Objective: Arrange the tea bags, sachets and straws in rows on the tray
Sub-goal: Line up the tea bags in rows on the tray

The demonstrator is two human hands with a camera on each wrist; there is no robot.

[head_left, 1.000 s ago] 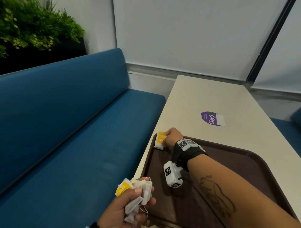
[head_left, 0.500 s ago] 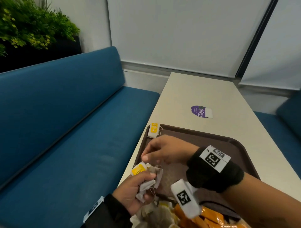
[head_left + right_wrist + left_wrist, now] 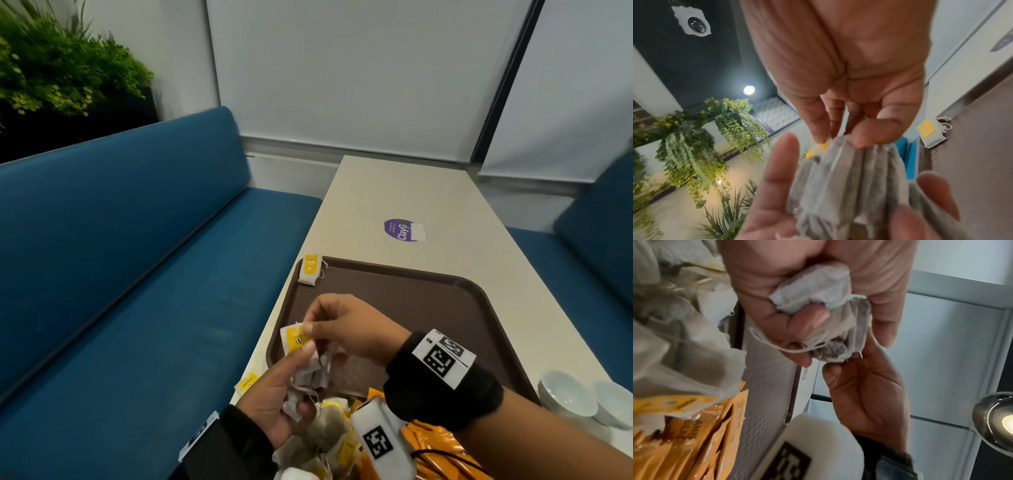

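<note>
My left hand [image 3: 284, 387] grips a bunch of grey tea bags [image 3: 310, 371] above the near-left edge of the brown tray [image 3: 411, 294]. My right hand [image 3: 320, 327] reaches across and pinches a yellow-tagged tea bag [image 3: 295, 338] at the top of that bunch. The right wrist view shows thumb and forefinger pinching the bunch's upper edge [image 3: 840, 141]. In the left wrist view the left fingers [image 3: 809, 316] curl round the bags. One tea bag [image 3: 310, 270] lies on the tray's far-left corner. No straws are in view.
A heap of tea bags [image 3: 329, 435] and orange sachets [image 3: 431, 445] lies at the tray's near end. A loose yellow tag [image 3: 247, 382] sits at the table's left edge. Two white bowls [image 3: 565, 394] stand at the right. A blue bench [image 3: 137, 274] runs along the left.
My right hand left a tea bag on the tray's far-left corner, drew back towards me and now pinches a bag in the left hand's bunch. The view has tilted down.
</note>
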